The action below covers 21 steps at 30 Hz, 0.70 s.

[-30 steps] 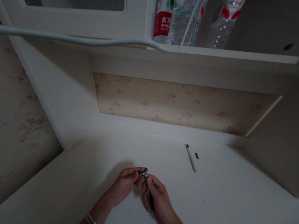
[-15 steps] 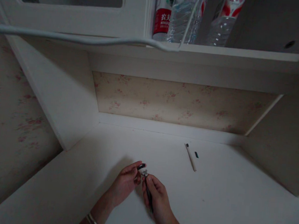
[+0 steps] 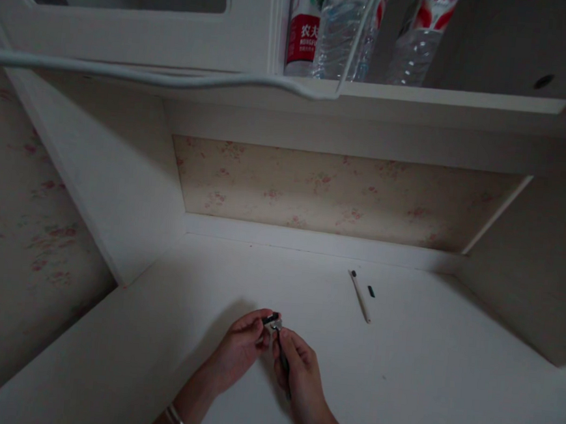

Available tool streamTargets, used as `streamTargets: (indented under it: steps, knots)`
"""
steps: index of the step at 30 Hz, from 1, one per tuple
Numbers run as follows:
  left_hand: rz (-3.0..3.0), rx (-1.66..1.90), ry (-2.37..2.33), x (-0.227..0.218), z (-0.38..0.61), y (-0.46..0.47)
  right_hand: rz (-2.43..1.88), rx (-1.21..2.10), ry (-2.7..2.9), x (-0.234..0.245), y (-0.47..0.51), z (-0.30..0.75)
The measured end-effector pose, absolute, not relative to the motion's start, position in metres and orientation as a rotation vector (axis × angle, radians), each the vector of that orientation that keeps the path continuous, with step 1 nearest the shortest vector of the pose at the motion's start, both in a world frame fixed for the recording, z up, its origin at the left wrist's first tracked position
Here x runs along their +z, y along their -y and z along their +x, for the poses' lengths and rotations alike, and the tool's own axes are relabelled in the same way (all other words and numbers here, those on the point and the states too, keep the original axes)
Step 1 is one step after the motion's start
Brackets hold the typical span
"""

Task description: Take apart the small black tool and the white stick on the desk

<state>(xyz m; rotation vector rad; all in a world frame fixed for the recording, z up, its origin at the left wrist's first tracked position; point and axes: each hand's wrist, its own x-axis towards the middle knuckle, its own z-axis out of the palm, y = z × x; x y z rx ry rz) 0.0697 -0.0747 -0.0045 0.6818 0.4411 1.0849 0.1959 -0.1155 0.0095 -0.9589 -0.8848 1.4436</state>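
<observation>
Both my hands meet low over the white desk (image 3: 421,380). My right hand (image 3: 302,373) is closed round the dark handle of a razor-like tool (image 3: 282,361) with a metallic top. My left hand (image 3: 239,344), a bracelet on its wrist, pinches a small black piece (image 3: 271,317) right against that metallic top. Whether the piece is seated on the tool or only touching it is unclear in the dim light.
A white pen-like stick (image 3: 360,298) and a tiny black part (image 3: 371,291) lie on the desk further back to the right. Three water bottles (image 3: 344,27) stand on the shelf above, and a white cable (image 3: 151,75) runs along its edge. Side panels wall in the desk.
Half a second ago the small black piece was held slightly apart from the tool's top; now my left hand has brought it back against it. Both hands shifted slightly away from me.
</observation>
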Motion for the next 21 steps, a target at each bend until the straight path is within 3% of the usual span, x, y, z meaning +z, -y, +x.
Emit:
streamTargets:
  steps: [21]
  knots:
    - [0.715, 1.045, -0.452, -0.0075, 0.0696, 0.0753, -0.937, 1.438, 0.964, 0.0051, 0.116, 0.195]
